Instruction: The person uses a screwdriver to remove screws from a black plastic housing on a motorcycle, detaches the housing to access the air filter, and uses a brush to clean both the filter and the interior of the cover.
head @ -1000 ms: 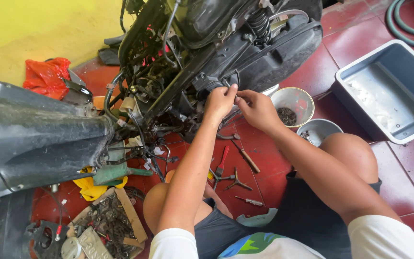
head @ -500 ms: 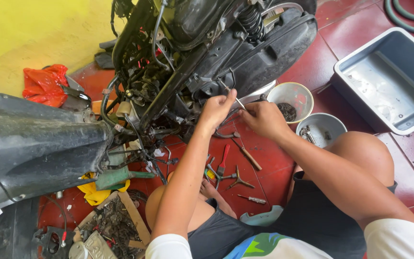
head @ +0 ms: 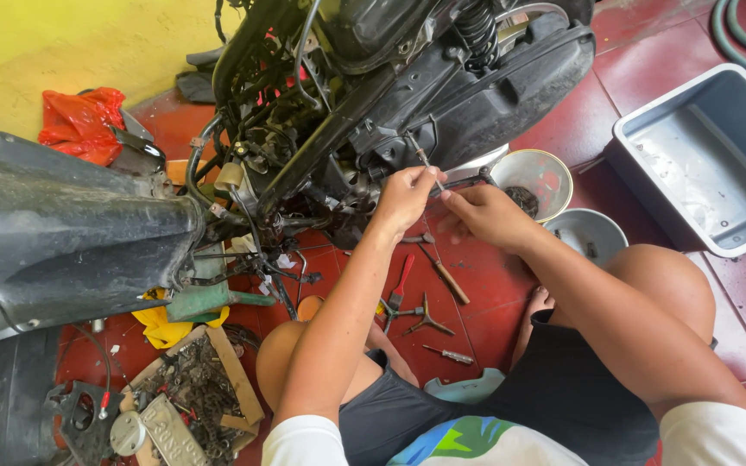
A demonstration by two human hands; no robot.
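I sit on a red tiled floor beside a stripped black scooter [head: 407, 95]. My left hand [head: 403, 200] pinches a thin metal cable [head: 425, 164] that runs up into the scooter's engine area. My right hand [head: 485, 216] is right next to it, fingertips closed on the same cable just below the left hand's grip. Both hands hover under the black engine cover, above loose tools on the floor.
Screwdrivers, a red-handled tool and a Y-shaped wrench [head: 425, 321] lie between my knees. Two bowls [head: 535, 177] with small parts stand at the right, a grey plastic tub [head: 710, 164] beyond. A cardboard tray of parts [head: 196, 397], a red bag [head: 79, 121] and a black seat [head: 62, 233] are left.
Both hands have shifted slightly right and down along the cable, staying close together. The view has tilted a little.
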